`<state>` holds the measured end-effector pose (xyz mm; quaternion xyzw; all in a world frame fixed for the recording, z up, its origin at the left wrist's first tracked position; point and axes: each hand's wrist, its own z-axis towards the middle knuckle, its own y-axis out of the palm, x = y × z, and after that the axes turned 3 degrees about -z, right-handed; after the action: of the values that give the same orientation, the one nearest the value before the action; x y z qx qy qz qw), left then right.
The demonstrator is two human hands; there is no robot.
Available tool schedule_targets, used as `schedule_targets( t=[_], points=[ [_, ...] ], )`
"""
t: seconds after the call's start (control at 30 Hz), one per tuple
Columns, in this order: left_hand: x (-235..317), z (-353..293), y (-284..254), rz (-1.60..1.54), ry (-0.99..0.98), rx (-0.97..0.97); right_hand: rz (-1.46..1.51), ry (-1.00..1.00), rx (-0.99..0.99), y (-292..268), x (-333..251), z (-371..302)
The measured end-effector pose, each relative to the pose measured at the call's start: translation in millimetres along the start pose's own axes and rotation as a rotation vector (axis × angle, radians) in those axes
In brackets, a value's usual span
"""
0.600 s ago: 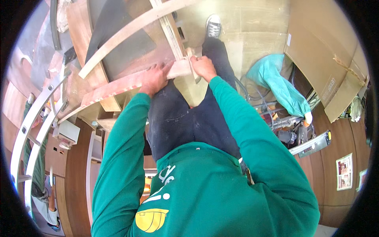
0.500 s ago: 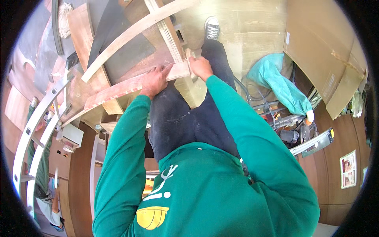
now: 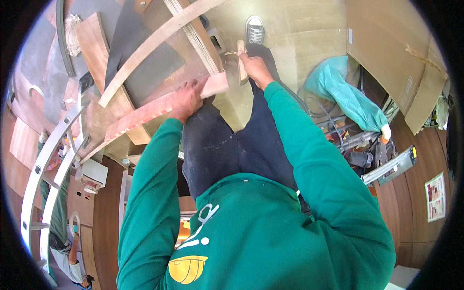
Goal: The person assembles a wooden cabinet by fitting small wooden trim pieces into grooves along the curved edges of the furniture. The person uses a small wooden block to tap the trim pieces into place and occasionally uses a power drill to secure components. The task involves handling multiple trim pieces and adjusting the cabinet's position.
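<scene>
Right hand (image 3: pixel 256 70): fingers closed round a small, flat, pale wooden block (image 3: pixel 242 65), which sits just beside the right end of a long, narrow, pinkish wooden board (image 3: pixel 150 112), a gap between them. Left hand (image 3: pixel 187 100): laid over the board near that same end, fingers across its top face; can't tell if it's gripping underneath. Board runs off to the left, in front of the left knee. Beyond it: layered plywood beam (image 3: pixel 200 41) close to its right end, and a curved pale wooden strip (image 3: pixel 145 46) crossing over the beam. Farther out: black-and-white sneaker (image 3: pixel 254 31) ahead; crumpled turquoise sheet (image 3: pixel 340 89) and big brown cardboard (image 3: pixel 386 53) right; silver metal ladder (image 3: pixel 33 193) far left, co-worker in green trousers (image 3: pixel 53 198) behind it.
</scene>
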<state>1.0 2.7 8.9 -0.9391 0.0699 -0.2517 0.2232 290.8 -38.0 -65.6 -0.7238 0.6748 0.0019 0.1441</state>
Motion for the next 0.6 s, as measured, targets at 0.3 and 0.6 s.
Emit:
schedule_targets(
  t=[0.3, 0.6],
  points=[
    [-4, 3, -2, 0.021, 0.026, 0.001, 0.463, -0.214, -0.208, -54, 1, -84],
    [20, -30, -32, -0.012, 0.095, 0.143, 0.502, -0.262, -0.128, -95, 14, -173]
  ],
)
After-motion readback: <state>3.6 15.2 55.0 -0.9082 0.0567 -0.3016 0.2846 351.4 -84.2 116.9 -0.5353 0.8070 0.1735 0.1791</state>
